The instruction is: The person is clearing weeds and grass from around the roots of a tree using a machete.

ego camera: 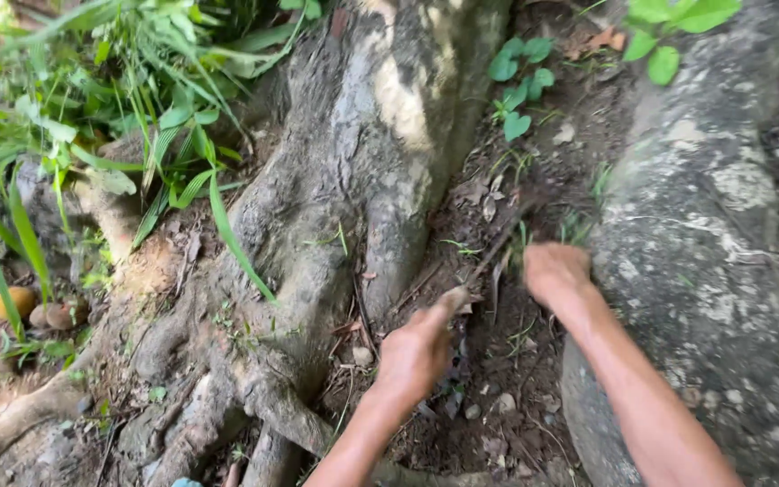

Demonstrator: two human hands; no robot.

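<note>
My left hand point(416, 350) is low in the middle, over dark soil between two big tree roots. Its fingers are closed on a thin dark stick-like tool point(502, 245), blurred by motion, which slants up and to the right. My right hand point(556, 271) is a closed fist just right of the tool's far end, beside the grey root on the right point(705, 225). It seems to grip a small tuft of grass point(519, 242) growing from the soil point(507, 361), though blur hides the detail.
A thick mossy root point(353, 180) runs up the middle, with thinner roots point(227, 415) spreading at lower left. Long grass and leafy plants point(137, 99) fill the upper left. Small heart-leaved seedlings point(517, 81) stand at the top. Two round brownish fruits point(33, 307) lie at the far left.
</note>
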